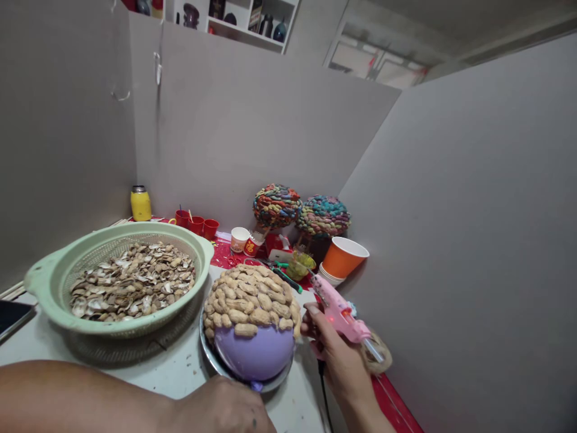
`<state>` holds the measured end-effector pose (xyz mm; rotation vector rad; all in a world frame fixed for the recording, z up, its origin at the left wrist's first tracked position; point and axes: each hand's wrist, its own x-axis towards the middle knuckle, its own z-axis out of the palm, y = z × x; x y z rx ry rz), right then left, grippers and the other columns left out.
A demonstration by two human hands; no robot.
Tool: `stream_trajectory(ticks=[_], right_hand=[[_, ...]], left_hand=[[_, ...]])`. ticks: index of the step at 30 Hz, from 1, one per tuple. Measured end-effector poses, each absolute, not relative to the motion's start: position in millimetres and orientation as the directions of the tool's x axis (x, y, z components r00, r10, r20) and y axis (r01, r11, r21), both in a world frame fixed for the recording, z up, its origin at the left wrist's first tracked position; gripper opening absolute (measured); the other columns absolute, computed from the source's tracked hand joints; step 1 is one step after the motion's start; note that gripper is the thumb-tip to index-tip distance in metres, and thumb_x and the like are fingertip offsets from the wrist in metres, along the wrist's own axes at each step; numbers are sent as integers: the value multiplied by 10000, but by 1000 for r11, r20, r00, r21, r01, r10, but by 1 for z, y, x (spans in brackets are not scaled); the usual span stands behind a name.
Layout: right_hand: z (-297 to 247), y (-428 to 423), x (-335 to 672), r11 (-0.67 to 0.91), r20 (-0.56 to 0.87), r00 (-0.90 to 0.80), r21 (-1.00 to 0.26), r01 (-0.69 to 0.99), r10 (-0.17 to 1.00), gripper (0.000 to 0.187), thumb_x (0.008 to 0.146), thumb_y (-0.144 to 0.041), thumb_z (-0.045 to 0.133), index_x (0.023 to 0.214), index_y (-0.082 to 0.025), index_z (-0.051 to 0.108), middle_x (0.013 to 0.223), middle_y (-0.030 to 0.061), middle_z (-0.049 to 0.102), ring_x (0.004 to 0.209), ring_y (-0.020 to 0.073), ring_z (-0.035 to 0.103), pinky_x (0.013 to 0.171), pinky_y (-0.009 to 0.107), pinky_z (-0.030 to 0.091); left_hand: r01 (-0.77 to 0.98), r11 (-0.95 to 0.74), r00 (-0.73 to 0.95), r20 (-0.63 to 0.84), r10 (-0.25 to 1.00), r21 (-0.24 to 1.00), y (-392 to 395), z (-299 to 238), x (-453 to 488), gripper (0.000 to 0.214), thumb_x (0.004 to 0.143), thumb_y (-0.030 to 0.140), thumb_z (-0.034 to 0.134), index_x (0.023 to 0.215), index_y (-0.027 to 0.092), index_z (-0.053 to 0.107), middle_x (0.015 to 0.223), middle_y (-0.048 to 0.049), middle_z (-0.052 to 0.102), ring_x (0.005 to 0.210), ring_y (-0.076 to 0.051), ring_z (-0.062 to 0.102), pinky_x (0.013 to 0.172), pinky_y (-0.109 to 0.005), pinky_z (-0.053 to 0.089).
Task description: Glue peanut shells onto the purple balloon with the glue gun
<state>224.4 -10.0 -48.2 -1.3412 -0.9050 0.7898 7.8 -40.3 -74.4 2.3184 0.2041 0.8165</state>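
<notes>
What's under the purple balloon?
A silver-coloured bowl; its edge shows at the left and front of the purple balloon. The balloon covers most of the bowl's inside, so I can't tell whether anything else lies there.

A yellow bottle [141, 205] stands near three red cups [196, 227]; an orange tub [340, 260] tilts near two multicoloured domes [276, 205].

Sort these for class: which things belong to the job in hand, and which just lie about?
Likely the job: pink glue gun, purple balloon, peanut shells, metal bowl, green basket.

Likely lying about: yellow flask, orange cup, red cups.
</notes>
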Motion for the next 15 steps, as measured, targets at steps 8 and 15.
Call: stream_trajectory(ticks=[8,15], right_hand=[[-45,-19,226,208,189,552,-978,29,812,352,738,-505,742,865,-184,669,722,15,649,656,173,602,520,250,420],[-37,-31,217,282,261,527,-958,43,809,336,762,-530,706,838,-211,634,696,-7,606,589,146,546,454,233,351]], left_hand=[[54,-762,669,543,507,645,-35,-69,2,245,742,50,537,908,142,692,778,-120,759,688,-183,699,645,-210,517],[188,-709,554,523,648,680,-34,-61,4,150,743,67,601,844,134,688,735,-102,749,666,-173,695,655,-199,519]])
